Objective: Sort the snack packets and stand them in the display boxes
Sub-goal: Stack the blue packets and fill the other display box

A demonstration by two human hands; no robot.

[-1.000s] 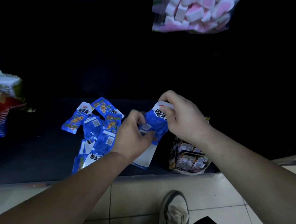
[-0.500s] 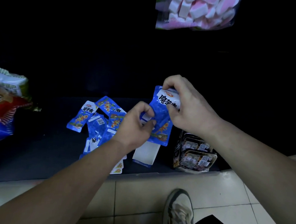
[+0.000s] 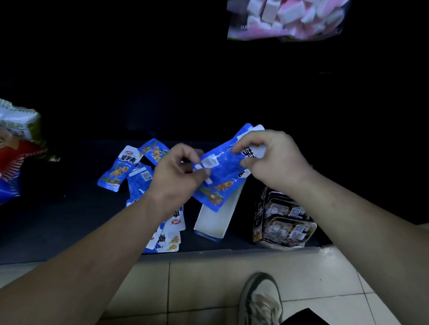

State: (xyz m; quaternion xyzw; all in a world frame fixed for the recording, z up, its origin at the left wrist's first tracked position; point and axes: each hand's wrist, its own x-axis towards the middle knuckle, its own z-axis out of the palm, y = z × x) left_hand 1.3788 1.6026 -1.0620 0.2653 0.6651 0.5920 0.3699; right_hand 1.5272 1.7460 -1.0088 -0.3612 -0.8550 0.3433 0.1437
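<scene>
head view: the blue packets (image 3: 222, 179) have come up and tipped, just over the white box (image 3: 214, 221). the left hand (image 3: 178, 170) and right hand (image 3: 274, 160) each grip them tight, ready to go in.

Blue packets (image 3: 219, 181) tilted above open white box (image 3: 211, 223)
</scene>
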